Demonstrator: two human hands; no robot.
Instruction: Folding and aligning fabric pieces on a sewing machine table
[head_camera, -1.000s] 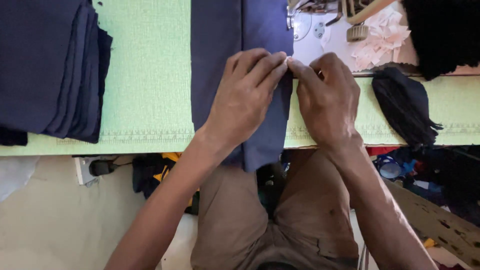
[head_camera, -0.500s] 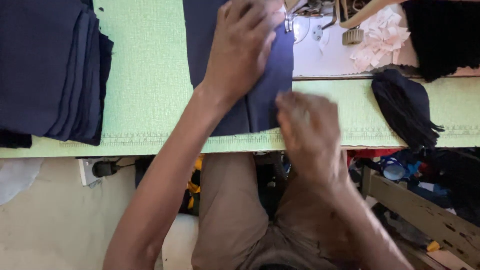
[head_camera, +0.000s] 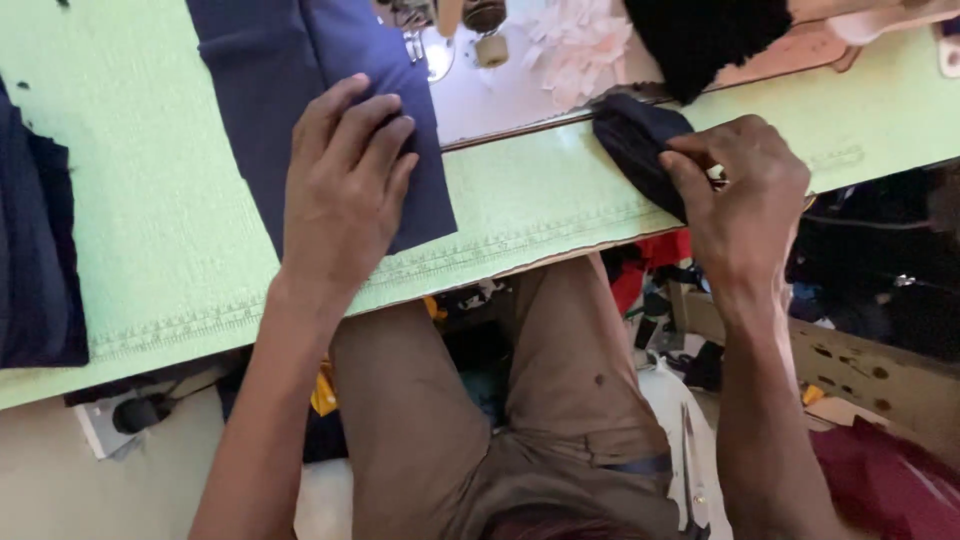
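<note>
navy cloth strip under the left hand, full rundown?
The navy cloth strip is a long, flat piece of dark blue woven-looking fabric with a lengthwise fold or seam. It lies on the green table cover, running off the top of the frame, its cut end near the table edge. The left hand presses flat on it.

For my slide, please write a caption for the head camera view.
Left hand pressing flat on navy fabric over a green table cover; right hand pinching a dark cloth bundle.

light: bright, even daylight | glare: white patch (head_camera: 520, 80) at upper centre blown out | shadows: soft, under table edge (head_camera: 150, 340), lower frame dim | focus: slight motion blur on right hand (head_camera: 745, 195) | edges: mild wide-angle bend
</note>
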